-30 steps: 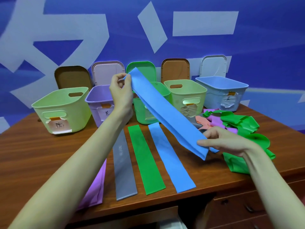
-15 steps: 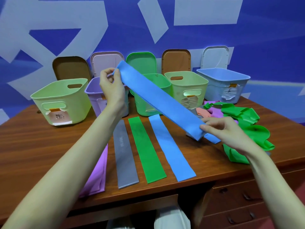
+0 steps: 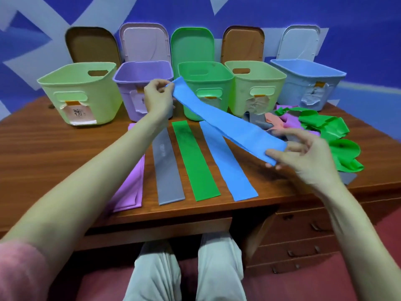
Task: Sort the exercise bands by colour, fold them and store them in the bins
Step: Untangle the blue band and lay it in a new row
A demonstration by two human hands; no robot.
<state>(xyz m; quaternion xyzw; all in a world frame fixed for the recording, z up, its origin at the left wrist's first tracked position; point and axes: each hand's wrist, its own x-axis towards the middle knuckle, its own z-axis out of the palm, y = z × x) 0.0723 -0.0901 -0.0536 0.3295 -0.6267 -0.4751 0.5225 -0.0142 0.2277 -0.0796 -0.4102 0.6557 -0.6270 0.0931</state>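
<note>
Pinching blue band (image 3: 225, 120) taut w/ both hands, L (image 3: 157, 98) & R (image 3: 303, 155), above table (image 3: 43, 153).

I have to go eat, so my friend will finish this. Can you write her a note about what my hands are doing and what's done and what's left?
Left hand pinches the far end of a blue band; right hand pinches the near end, holding it stretched above the table.
Done: purple band, grey band, green band and another blue band lie flat in a row.
Left: lay down the held one, sort the tangled pile at the right, fold everything, fill the bins.
</note>
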